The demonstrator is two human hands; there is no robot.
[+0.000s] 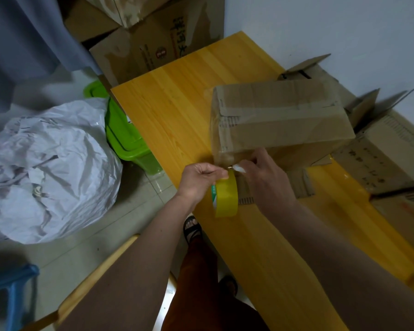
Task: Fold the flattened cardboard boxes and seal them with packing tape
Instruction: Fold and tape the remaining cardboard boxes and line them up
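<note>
So the folded box (280, 120) sits on the yellow bench (177, 96) with tape running down its near end. Left hand (198, 180) has its grip closed around the yellow tape roll (225, 194) just below the box corner, right hand (265, 177) pinches a small white thing (239, 168) against the tape there.

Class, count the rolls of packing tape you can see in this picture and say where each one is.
1: the yellow tape roll hangs at the table's near edge, gripped by the left hand. Others may be hidden behind boxes.
</note>
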